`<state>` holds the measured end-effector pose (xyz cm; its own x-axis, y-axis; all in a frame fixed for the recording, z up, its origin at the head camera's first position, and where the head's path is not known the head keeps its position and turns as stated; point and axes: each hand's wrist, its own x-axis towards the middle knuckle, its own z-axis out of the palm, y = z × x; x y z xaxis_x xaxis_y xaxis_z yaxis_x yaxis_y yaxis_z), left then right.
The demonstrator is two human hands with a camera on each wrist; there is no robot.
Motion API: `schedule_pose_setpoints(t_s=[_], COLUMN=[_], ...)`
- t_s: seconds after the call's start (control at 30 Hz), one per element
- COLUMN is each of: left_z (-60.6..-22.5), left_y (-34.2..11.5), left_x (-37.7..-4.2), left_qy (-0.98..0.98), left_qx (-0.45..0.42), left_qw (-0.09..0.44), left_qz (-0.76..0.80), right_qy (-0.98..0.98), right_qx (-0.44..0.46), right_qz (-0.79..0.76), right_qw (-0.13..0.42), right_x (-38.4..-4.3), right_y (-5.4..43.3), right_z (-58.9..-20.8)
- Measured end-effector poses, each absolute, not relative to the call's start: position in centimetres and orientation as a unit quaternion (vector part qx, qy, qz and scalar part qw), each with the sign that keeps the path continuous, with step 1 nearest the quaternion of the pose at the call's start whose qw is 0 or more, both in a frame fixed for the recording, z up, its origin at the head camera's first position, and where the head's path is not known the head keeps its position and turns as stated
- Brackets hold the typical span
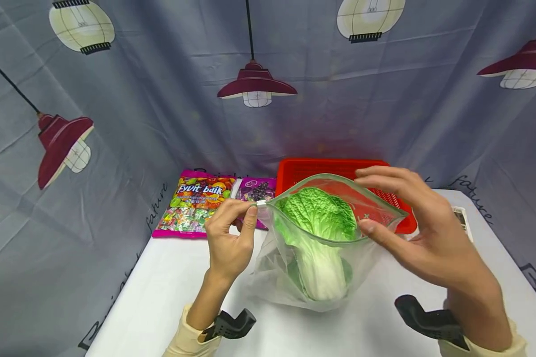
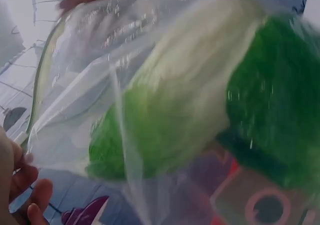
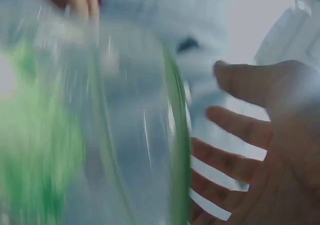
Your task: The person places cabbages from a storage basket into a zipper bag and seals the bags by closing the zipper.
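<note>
A clear slider zip bag (image 1: 272, 277) stands on the table with its mouth wide apart. Inside it is a napa cabbage (image 1: 319, 267), leafy end up. The left wrist view shows a dark green item (image 2: 280, 100) beside the cabbage, its kind blurred by the plastic. My left hand (image 1: 230, 243) pinches the bag's left corner at the white slider (image 1: 261, 203). Around the right end of the mouth, my right hand (image 1: 429, 228) has its thumb and fingers spread, gripping nothing. In the right wrist view its fingers (image 3: 240, 127) are extended beside the green zip edge (image 3: 177, 135).
Behind the bag stands a red plastic basket (image 1: 335, 165). A fruit candy bag (image 1: 192, 203) and a purple grape-print packet (image 1: 261, 186) lie at the back left. At the right edge sits a small white-framed object (image 1: 462, 218). A grey printed curtain (image 1: 183, 114) encloses the table.
</note>
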<state>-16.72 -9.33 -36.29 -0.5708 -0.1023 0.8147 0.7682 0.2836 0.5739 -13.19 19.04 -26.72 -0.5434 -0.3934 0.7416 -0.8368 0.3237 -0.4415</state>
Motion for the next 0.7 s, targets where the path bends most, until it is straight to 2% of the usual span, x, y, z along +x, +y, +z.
schedule_pose_setpoints(t_s=[0.13, 0.3, 0.53, 0.7], left_z=[-36.3, -36.3, -36.6, -36.6], left_y=[-8.8, -8.6, -8.4, -8.3], left_x=[-16.6, -16.5, -16.4, -16.3], left_qy=[-0.677, -0.662, -0.619, -0.613], left_qx=[-0.215, -0.212, -0.236, -0.231], left_qw=[0.358, 0.323, 0.258, 0.276], left_qz=[-0.606, -0.643, -0.703, -0.703], right_qy=[-0.790, -0.820, -0.807, -0.788], right_qx=[0.440, 0.448, 0.417, 0.414], right_qz=[0.344, 0.264, 0.350, 0.380], right_qw=[0.251, 0.240, 0.228, 0.251], right_x=[-13.9, -16.6, -18.8, -19.2], right_y=[14.5, 10.5, 8.5, 8.4], right_z=[-25.9, -27.2, -30.2, -30.8])
